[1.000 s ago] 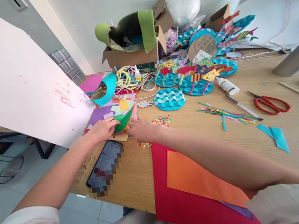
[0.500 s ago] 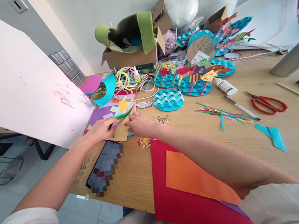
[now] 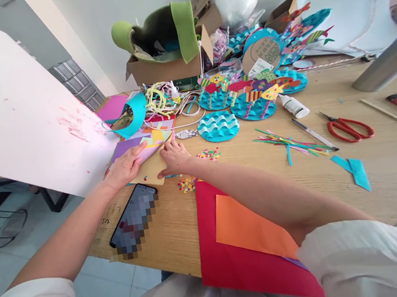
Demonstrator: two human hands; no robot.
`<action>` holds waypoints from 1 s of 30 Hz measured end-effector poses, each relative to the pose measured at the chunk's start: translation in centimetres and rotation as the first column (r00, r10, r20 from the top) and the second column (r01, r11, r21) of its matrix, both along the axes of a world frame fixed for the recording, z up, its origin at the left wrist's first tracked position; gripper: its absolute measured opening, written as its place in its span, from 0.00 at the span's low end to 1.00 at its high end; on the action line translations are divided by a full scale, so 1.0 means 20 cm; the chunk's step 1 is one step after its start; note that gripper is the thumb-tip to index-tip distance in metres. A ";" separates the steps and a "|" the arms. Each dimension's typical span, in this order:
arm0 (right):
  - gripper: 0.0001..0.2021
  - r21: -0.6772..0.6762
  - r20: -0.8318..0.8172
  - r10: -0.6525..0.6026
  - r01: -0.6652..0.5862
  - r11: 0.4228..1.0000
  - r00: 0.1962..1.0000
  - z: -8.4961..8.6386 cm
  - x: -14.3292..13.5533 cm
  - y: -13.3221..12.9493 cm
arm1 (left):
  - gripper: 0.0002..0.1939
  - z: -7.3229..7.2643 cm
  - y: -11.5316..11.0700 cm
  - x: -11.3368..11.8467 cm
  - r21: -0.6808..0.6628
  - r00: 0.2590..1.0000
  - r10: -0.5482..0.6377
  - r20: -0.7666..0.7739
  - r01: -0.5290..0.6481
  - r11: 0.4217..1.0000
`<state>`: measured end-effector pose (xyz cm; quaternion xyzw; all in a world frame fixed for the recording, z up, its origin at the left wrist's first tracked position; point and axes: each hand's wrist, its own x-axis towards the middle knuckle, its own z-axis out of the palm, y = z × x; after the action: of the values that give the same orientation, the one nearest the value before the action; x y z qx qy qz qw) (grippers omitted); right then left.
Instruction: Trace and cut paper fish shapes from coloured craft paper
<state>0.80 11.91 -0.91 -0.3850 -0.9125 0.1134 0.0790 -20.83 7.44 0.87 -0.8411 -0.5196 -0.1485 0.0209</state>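
Grip first: left hand (image 3: 124,168) lies over the colored paper stack (image 3: 147,162), fingers extended; right hand (image 3: 176,157) bends its fingers at the right edge, thumb apart. Can't tell if either pinches a sheet. Stack sits on wooden table (image 3: 170,229), 9 o'clock from view center, tan sheet (image 3: 152,172) between the hands. From stack: smartphone (image 3: 133,215) 7 o'clock, confetti (image 3: 187,185) 4, red sheet (image 3: 238,276) under orange sheet (image 3: 251,223) 5, red-handled scissors (image 3: 339,126) 3, well apart.
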 end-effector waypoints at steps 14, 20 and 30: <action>0.31 -0.017 0.004 -0.021 0.021 1.000 1.000 0.01 -0.01 0.05 | 0.20 -0.04 -0.01 0.00 -0.037 0.972 0.042 -0.230 -0.051 0.998; 0.30 -0.122 0.094 0.153 -0.141 0.982 0.984 0.17 0.11 0.09 | 0.26 -0.01 -0.06 0.05 -0.132 0.938 0.008 -0.347 -0.057 0.990; 0.28 -0.252 0.225 0.249 -0.191 0.949 0.942 0.29 0.87 -0.47 | 0.34 -0.05 -0.06 0.04 -0.159 0.917 0.027 -0.399 -0.098 0.982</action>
<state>18.13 2.43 4.87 -0.2977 -0.9336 0.1745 -0.0962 -19.95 6.14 -0.10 -0.8353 -0.5424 0.0713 0.0556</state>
